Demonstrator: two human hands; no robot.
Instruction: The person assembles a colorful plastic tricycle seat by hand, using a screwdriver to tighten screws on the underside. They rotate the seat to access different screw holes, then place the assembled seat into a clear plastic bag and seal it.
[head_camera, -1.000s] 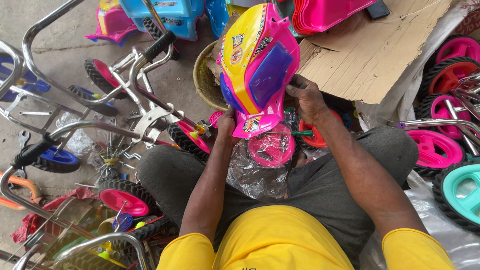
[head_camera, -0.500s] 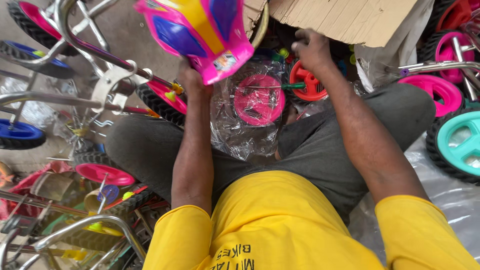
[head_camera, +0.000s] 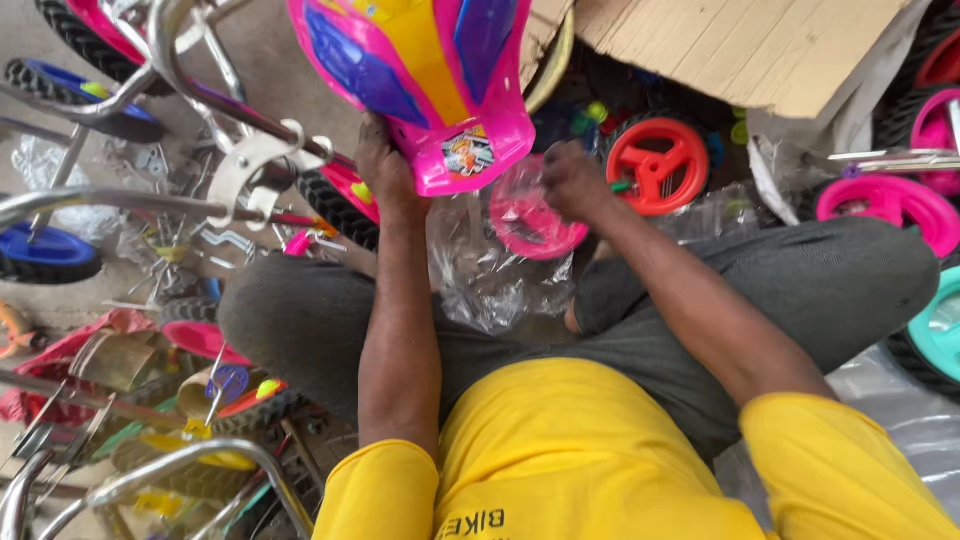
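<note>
My left hand (head_camera: 381, 163) grips the lower edge of a pink, yellow and blue plastic toy-tricycle body shell (head_camera: 420, 85), held up in front of me. My right hand (head_camera: 570, 180) has let go of the shell and hovers, fingers curled, over a pink plastic wheel (head_camera: 528, 215) lying in a clear plastic bag (head_camera: 490, 285) on my lap. Whether those fingers pinch some small part I cannot tell. A red plastic wheel (head_camera: 657, 165) lies just beyond the right hand.
Chrome tricycle frames (head_camera: 190, 110) with black tyres and a blue wheel (head_camera: 45, 252) crowd the left. A cardboard box (head_camera: 760, 50) sits at top right. Pink wheels (head_camera: 880, 200) and a teal one (head_camera: 940, 330) lie on the right. Loose hardware litters the floor.
The view has tilted down and the shell has moved up in the frame. My right hand has come off the shell and dropped toward the pink wheel in the bag.
</note>
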